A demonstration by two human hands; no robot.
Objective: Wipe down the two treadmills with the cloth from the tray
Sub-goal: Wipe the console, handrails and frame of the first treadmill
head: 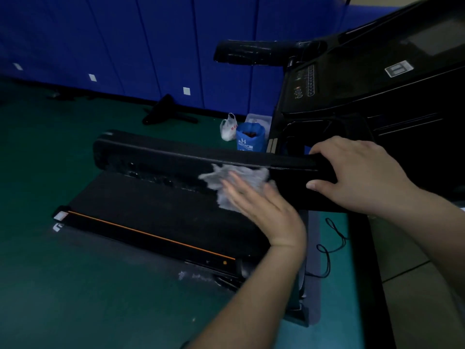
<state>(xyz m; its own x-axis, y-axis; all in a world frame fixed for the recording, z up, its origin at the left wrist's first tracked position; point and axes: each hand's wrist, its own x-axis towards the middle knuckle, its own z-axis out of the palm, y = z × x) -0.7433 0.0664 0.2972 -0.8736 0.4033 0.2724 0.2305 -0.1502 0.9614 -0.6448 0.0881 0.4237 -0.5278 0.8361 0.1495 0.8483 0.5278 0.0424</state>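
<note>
Treadmill handrail [176, 159]: right hand [364, 177] curled around its near end, apparently steadying it; left hand [261, 210], fingers flat, presses grey cloth [241, 180] against its side.

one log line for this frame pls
phase: wipe | left hand: flat, pressing crumpled grey cloth on long black treadmill handrail | right hand: gripping handrail

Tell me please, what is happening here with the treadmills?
A person is wiping down a treadmill. The left hand presses a pale cloth flat against a long black bar, fingers straight. The right hand grips the near end of that bar, seemingly to steady it. Below, a low treadmill with an orange stripe lies on the green floor. A larger treadmill with its console stands at the right.
</note>
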